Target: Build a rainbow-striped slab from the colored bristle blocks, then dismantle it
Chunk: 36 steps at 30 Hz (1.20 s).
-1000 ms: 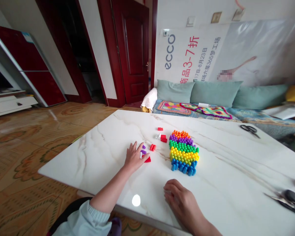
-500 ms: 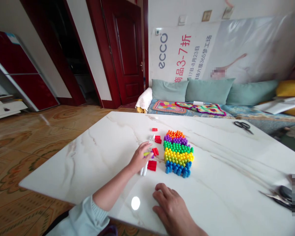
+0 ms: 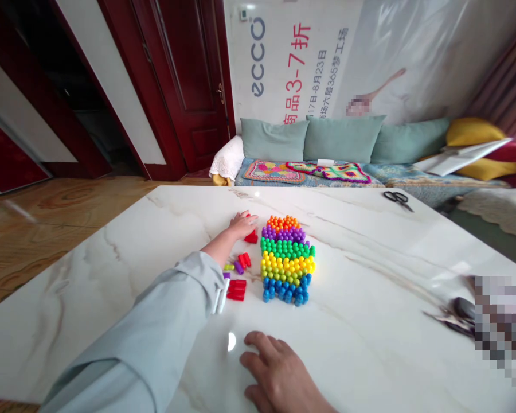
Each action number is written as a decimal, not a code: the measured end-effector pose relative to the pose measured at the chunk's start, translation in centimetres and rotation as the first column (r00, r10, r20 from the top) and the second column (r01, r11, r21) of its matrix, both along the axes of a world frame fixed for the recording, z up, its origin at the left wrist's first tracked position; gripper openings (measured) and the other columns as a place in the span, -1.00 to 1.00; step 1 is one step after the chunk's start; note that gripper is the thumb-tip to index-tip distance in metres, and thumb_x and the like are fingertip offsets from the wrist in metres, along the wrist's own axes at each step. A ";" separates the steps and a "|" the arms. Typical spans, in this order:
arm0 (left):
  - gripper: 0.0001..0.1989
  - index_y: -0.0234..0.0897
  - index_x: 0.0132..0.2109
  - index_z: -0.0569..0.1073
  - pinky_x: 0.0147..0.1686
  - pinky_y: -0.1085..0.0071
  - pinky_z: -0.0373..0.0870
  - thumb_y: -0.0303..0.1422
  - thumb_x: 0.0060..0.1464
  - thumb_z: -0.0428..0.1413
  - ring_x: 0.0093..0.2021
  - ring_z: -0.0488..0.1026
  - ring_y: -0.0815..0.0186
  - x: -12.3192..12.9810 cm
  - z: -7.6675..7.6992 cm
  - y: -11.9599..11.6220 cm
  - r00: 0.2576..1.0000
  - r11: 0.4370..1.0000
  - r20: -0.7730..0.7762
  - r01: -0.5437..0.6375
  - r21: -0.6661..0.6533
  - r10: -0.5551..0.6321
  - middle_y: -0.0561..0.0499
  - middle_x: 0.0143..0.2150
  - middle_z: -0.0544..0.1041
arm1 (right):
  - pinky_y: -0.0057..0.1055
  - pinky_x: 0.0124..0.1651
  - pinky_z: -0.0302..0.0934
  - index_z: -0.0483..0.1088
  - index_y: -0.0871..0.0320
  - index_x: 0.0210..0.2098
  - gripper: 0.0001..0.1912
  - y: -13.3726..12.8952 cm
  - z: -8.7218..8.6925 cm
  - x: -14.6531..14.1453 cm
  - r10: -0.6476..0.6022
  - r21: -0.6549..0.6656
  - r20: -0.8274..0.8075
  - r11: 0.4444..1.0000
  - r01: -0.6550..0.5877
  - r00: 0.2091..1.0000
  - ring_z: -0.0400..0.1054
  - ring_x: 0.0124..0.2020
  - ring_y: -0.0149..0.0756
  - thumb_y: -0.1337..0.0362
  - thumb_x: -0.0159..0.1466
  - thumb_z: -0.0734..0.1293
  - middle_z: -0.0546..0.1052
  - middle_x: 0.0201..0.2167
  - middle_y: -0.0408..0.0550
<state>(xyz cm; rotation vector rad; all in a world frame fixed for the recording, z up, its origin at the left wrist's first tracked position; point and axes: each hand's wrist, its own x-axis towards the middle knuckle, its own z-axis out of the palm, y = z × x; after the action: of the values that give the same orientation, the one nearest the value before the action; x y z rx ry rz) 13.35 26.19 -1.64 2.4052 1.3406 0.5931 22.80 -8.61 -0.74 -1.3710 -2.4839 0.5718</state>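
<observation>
My left hand (image 3: pixel 242 224) reaches over the far end of the loose pieces, fingers stretched out around a small red plastic piece (image 3: pixel 248 215); whether they touch it I cannot tell. Just below the hand lie more red pieces (image 3: pixel 251 237). Closer in are a red pair (image 3: pixel 244 260), purple (image 3: pixel 239 267) and yellow-green pieces (image 3: pixel 229 267), a red group (image 3: pixel 236 290) and white sticks (image 3: pixel 221 296), partly behind my sleeve. To the right stands a block of knobbed pieces (image 3: pixel 288 261) in orange, purple, green, yellow, olive and blue bands. My right hand (image 3: pixel 279 370) rests on the table, fingers loosely bent and apart, holding nothing.
The white marbled table (image 3: pixel 361 344) spreads under everything. Black-handled scissors (image 3: pixel 398 200) lie at its far right, and a second pair (image 3: pixel 453 315) sits near the right edge beside a blurred item. Behind the table is a sofa with green cushions (image 3: pixel 344 139).
My left hand has moved away from the middle pieces to the far red piece, uncovering the purple and yellow-green pieces. My right hand stays on the table. The view has shifted right and down.
</observation>
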 end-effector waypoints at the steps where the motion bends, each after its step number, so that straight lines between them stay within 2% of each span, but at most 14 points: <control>1: -0.62 -0.20 0.06 0.46 0.26 0.11 0.05 -0.31 0.09 0.06 0.26 0.17 0.05 -0.1 -0.3 0.1 1.000 1.000 -0.003 0.003 -0.017 -0.003 -0.08 0.28 0.25 | -0.24 -0.02 0.29 0.37 0.14 -0.01 -0.62 0.0 0.1 0.1 0.004 -0.006 -0.004 1.000 -0.004 1.000 0.35 -0.06 -0.08 0.25 0.17 0.33 0.34 0.14 0.06; 4: -0.64 -0.24 0.03 0.50 0.28 0.29 0.05 -0.31 0.10 0.04 0.24 0.22 0.17 -1.0 -0.7 -0.6 1.000 0.999 0.004 0.024 -0.048 -0.024 -0.06 0.25 0.26 | -0.25 0.01 0.27 0.37 0.13 -0.01 -0.64 -0.1 0.6 0.1 0.009 -0.025 -0.016 1.000 -0.010 1.000 0.34 -0.05 -0.10 0.26 0.19 0.32 0.32 0.16 0.04; 7: -0.64 -0.30 0.01 0.51 0.27 0.36 0.08 -0.36 0.08 0.05 0.21 0.26 0.21 -2.8 -0.3 -2.5 0.997 0.995 0.017 0.082 -0.061 -0.081 -0.11 0.21 0.29 | -0.26 0.03 0.26 0.37 0.13 -0.03 -0.67 -0.3 1.3 0.1 -0.006 -0.042 -0.036 0.999 0.005 0.999 0.33 -0.04 -0.12 0.28 0.20 0.30 0.32 0.15 0.01; 12: -0.69 -0.33 -0.05 0.55 0.17 0.34 0.26 -0.40 0.07 0.05 0.11 0.38 0.22 -6.5 0.6 -6.3 0.989 0.985 0.038 0.147 -0.091 -0.144 -0.15 0.18 0.34 | -0.30 0.06 0.22 0.37 0.12 -0.08 -0.74 -0.7 2.4 -0.1 -0.047 -0.048 -0.049 0.998 0.045 0.998 0.32 -0.04 -0.17 0.36 0.21 0.26 0.32 0.12 0.00; 18: -0.71 -0.28 -0.17 0.60 0.14 0.28 0.29 -0.49 0.00 0.04 0.02 0.45 0.20 -10.5 2.2 -9.0 0.989 0.984 0.018 0.147 -0.099 -0.146 -0.11 -0.01 0.52 | -0.33 0.03 0.22 0.38 0.13 -0.17 -0.80 -1.0 2.5 -0.5 -0.070 -0.002 -0.043 0.998 0.070 0.997 0.33 -0.09 -0.22 0.40 0.20 0.25 0.36 0.04 -0.02; 21: -0.63 -0.29 -0.10 0.58 0.06 0.26 0.36 -0.53 -0.02 -0.01 -0.05 0.49 0.21 -12.0 3.1 -10.1 0.990 0.985 -0.003 0.137 -0.107 -0.138 -0.10 -0.08 0.55 | -0.33 0.02 0.22 0.38 0.14 -0.17 -0.80 -1.0 2.7 -0.7 -0.077 0.010 -0.033 0.997 0.077 0.997 0.33 -0.08 -0.21 0.40 0.20 0.25 0.36 0.04 -0.01; 24: -0.53 -0.28 0.01 0.53 0.03 0.26 0.39 -0.56 -0.06 -0.02 -0.05 0.49 0.21 -13.1 3.7 -11.4 0.986 0.982 -0.028 0.159 -0.106 -0.163 -0.10 -0.02 0.53 | -0.34 0.02 0.21 0.38 0.15 -0.19 -0.81 -1.1 3.0 -0.8 -0.078 0.016 -0.032 0.997 0.078 0.996 0.33 -0.08 -0.22 0.40 0.21 0.23 0.37 0.03 0.00; 28: -0.35 -0.23 0.14 0.42 0.21 0.27 0.20 -0.65 -0.15 0.00 0.16 0.34 0.20 -13.1 4.1 -12.9 0.965 0.966 -0.078 0.242 -0.086 -0.249 -0.08 0.16 0.41 | -0.33 0.01 0.21 0.39 0.16 -0.19 -0.80 -1.1 3.1 -0.8 -0.079 0.014 -0.021 0.997 0.080 0.997 0.33 -0.10 -0.22 0.40 0.21 0.21 0.37 0.03 0.01; 30: -0.32 -0.21 0.16 0.41 0.23 0.29 0.15 -0.69 -0.16 0.01 0.21 0.28 0.19 -12.4 4.2 -13.2 0.950 0.956 -0.117 0.280 -0.093 -0.289 -0.07 0.20 0.37 | -0.33 0.00 0.21 0.39 0.16 -0.18 -0.80 -1.0 3.0 -0.9 -0.076 0.012 -0.015 0.997 0.076 0.997 0.33 -0.10 -0.22 0.39 0.22 0.21 0.36 0.04 0.01; 36: -0.48 -0.09 -0.03 0.54 0.13 0.30 0.23 -0.65 -0.10 0.07 0.07 0.37 0.17 -10.0 4.6 -12.8 0.921 0.943 -0.210 0.310 -0.117 -0.329 -0.02 0.06 0.43 | -0.33 0.00 0.21 0.38 0.16 -0.18 -0.80 -0.8 2.7 -0.8 -0.067 0.009 -0.035 0.998 0.068 0.997 0.32 -0.10 -0.22 0.38 0.22 0.21 0.35 0.05 -0.01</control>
<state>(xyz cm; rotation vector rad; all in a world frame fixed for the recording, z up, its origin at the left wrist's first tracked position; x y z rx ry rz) 3.32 13.34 2.96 2.6063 0.9905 0.1763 21.96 -9.44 2.01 -1.4227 -2.3997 0.5630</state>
